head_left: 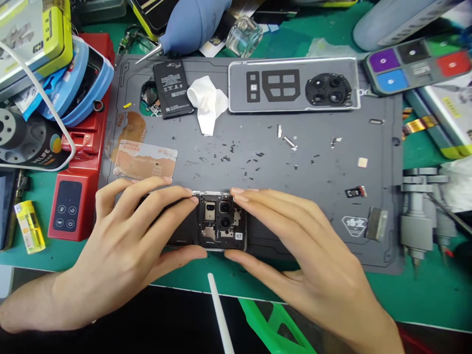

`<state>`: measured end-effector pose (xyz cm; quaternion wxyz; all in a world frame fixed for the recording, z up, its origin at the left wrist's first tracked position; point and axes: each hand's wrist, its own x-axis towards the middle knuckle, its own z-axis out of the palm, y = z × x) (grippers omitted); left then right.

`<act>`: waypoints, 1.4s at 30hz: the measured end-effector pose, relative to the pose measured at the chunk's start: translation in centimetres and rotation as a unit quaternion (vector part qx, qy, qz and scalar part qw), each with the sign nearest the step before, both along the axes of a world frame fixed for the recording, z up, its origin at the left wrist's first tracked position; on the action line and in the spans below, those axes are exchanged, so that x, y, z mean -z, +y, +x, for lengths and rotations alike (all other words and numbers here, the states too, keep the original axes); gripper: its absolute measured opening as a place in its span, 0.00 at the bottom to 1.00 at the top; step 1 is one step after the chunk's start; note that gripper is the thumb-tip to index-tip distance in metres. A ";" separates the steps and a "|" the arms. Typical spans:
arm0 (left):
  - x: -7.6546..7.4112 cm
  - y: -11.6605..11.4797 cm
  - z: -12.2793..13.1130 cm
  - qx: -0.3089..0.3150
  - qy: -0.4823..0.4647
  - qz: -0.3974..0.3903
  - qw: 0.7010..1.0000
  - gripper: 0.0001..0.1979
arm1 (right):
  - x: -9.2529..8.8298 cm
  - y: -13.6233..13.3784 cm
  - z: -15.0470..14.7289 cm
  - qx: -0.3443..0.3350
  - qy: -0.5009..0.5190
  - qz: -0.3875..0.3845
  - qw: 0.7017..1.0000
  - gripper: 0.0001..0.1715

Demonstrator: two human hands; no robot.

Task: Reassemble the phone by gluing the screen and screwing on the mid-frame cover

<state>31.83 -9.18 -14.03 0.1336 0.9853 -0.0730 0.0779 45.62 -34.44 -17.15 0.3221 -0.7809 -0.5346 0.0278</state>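
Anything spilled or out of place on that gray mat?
Yes: dark scraps are scattered across the middle of the gray mat, just beyond the opened phone. They look like loose debris, odd so near exposed camera parts.

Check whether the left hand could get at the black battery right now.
Probably yes, if the left hand leaves the opened phone, which the right hand also grips. A flat card lies between the left hand and the black battery, but nothing tall seems to block the way.
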 end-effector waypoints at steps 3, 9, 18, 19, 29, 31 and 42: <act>0.2 -0.2 0.2 -0.002 -0.004 0.004 1.000 0.24 | -0.1 -0.1 0.1 -0.002 -0.006 -0.001 1.000 0.33; 0.3 0.0 0.0 -0.005 -0.005 0.014 1.000 0.31 | -0.1 0.0 0.0 -0.004 -0.013 0.006 1.000 0.33; 0.2 0.7 -0.4 -0.015 -0.028 -0.018 0.999 0.34 | -1.2 0.8 0.3 -0.011 -0.043 0.051 0.998 0.38; 0.1 1.0 -0.7 -0.032 -0.029 -0.029 0.999 0.34 | -1.4 0.6 0.4 -0.012 -0.046 0.054 0.997 0.41; -0.2 1.2 -2.0 -0.182 -0.060 -0.224 0.955 0.34 | 0.6 -0.3 -3.1 0.050 -0.207 0.064 0.975 0.13; -0.3 1.0 -1.5 -0.182 -0.042 -0.201 0.962 0.33 | 0.8 0.5 -3.6 0.025 -0.214 0.052 0.975 0.15; 0.0 1.1 -1.4 -0.178 -0.032 -0.196 0.964 0.30 | 1.0 1.9 -3.5 0.004 -0.236 0.042 0.971 0.20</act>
